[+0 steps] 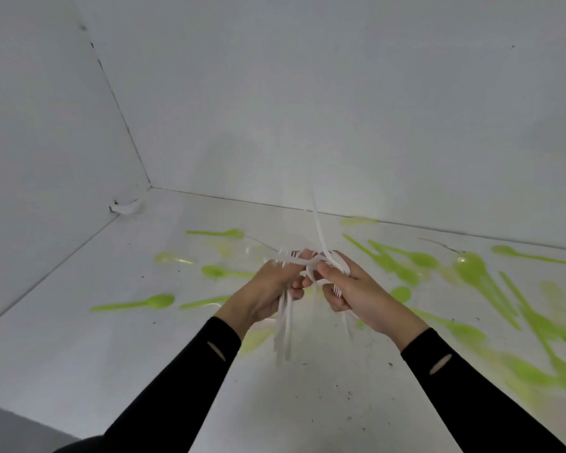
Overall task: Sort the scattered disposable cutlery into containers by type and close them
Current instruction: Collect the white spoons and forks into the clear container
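Sleeves: a black left sleeve (183,387) and a black right sleeve (464,393) come in from the bottom edge.
Tabletop: the white tabletop (138,361) carries small dark specks (most of them in the near part).
Left hand: the left hand (268,289) is held above the tabletop, and its grip is closed around a bunch of white cutlery (285,331) whose handles hang down below the palm.
Right hand: the right hand (356,295) is just beside the left one, with the fingertips almost meeting. Its grip pinches other pieces of the same white bunch.
White cutlery, detail: the pieces cross each other between the two hands. Fork prongs show on some, and one long piece stands up above the fingers (blurred, so I cannot tell its type).
Green spoons, left: one green spoon (157,300) lies flat to the left of the hands, well apart from them.
Green spoons, right: a blurred green heap (536,371) spreads over the right side of the tabletop.
Green spoons, far: another spoon (229,233) lies behind the hands, near the back wall.
Walls: two white walls (307,109) meet in a corner at the far left.
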The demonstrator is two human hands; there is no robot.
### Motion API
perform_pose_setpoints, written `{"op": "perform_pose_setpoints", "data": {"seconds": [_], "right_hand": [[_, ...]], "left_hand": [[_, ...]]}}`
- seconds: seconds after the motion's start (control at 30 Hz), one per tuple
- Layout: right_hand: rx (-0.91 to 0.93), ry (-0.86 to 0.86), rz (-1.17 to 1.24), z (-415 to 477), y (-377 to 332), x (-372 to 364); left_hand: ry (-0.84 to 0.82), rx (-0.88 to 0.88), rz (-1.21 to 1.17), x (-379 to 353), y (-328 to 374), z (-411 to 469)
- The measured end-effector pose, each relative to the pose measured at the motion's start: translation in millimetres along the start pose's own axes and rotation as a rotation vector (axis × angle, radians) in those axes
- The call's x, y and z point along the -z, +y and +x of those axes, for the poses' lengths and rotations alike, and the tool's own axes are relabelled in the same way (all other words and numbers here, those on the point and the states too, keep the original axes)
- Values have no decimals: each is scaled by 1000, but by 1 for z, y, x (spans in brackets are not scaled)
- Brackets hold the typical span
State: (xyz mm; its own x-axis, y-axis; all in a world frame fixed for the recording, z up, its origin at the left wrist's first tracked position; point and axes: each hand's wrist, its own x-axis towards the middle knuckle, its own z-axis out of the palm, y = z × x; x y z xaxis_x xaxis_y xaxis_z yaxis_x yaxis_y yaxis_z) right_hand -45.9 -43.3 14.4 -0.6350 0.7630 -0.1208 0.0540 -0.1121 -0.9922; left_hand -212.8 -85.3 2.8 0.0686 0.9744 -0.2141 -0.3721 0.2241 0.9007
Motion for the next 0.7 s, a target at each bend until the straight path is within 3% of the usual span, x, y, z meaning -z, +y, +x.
{"op": "perform_pose_setpoints", "data": {"seconds": [0.17, 0.37, 0.53, 0.63, 0.7], "right_hand": [[-3, -44, -12, -8, 2, 9], [-14, -92, -250, -7, 1, 20], [30, -270, -558, -1, -21, 36], [68, -255, -659, 7, -25, 33], [107, -212, -653, 13, -26, 32]], "left_hand": [[11, -85, 37, -10, -13, -10], [234, -81, 70, -2, -9, -9], [94, 80, 134, 4, 2, -17], [5, 103, 284, -6, -6, -19], [-32, 81, 219, -11, -12, -18]]}}
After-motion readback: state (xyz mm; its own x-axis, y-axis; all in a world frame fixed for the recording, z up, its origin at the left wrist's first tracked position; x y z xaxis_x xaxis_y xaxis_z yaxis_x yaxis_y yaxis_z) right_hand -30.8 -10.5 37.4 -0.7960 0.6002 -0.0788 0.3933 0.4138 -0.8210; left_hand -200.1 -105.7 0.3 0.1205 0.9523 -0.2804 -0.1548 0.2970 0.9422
